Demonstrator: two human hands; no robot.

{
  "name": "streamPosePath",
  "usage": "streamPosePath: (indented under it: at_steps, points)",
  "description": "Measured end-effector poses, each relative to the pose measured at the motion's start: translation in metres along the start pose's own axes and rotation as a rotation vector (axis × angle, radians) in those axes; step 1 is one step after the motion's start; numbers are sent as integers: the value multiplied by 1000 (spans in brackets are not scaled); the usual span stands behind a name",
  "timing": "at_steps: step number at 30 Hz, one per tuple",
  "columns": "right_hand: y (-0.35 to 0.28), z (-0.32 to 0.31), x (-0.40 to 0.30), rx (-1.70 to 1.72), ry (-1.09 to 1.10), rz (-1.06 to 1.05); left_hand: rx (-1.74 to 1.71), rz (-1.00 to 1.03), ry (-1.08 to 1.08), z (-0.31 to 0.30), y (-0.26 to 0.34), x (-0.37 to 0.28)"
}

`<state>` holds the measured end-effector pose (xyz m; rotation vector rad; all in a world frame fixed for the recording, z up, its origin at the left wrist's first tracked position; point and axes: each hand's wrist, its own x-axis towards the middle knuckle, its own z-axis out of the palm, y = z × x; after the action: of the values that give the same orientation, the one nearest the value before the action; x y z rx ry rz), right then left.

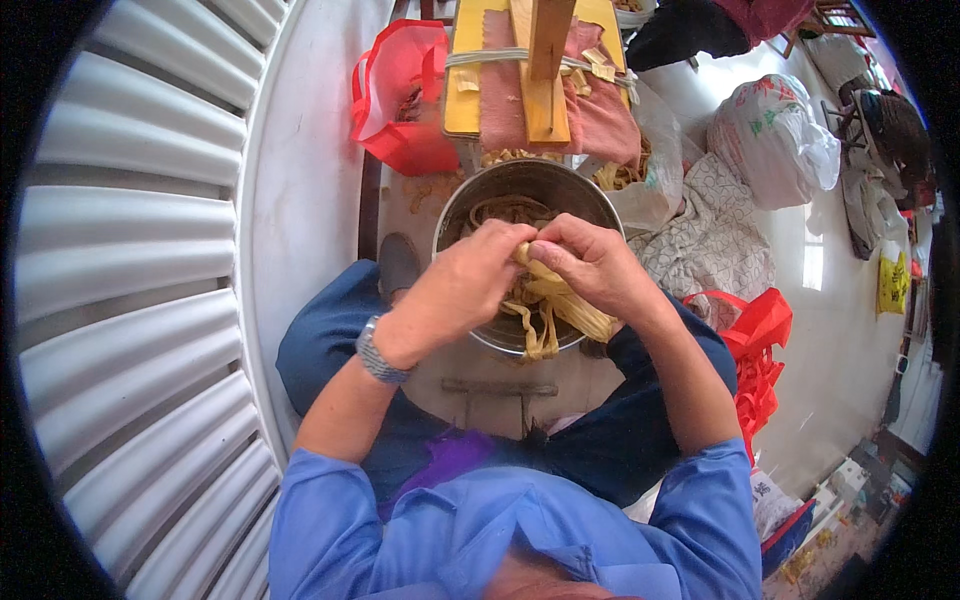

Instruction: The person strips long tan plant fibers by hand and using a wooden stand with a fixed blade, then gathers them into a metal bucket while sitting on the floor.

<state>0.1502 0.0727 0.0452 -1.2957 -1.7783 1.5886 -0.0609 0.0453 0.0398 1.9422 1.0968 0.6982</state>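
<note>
My left hand and my right hand meet over a round metal pot. Between the fingertips of both is the narrow end of a bundle of pale yellow, strap-like strips. The bundle spreads down and to the right beneath my right hand, and a few loops hang over the pot's near rim. Darker coiled strands lie inside the pot. My left fingers are slightly blurred, and the exact grip is partly hidden by the hands.
Beyond the pot stands a yellow board with a pink cloth, a wooden bar and cut pieces. Red bags lie at both sides, a white plastic sack at right. A white radiator runs along the left. A person sits at the top.
</note>
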Motion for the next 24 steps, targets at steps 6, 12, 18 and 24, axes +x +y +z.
streamPosePath:
  at_steps: [6,12,18,24]
  points:
    - [7,25,-2,104,-89,-85,85,-194,-110,9,5,3]
    - [4,16,-36,-195,-700,51,-169,-98,-742,-6,19,-34]
    - [-9,4,-47,-108,-835,0,-217,-147,-935,-29,23,-32]
    - [-26,-14,-47,-114,-641,-6,-354,-177,-759,-54,19,-19]
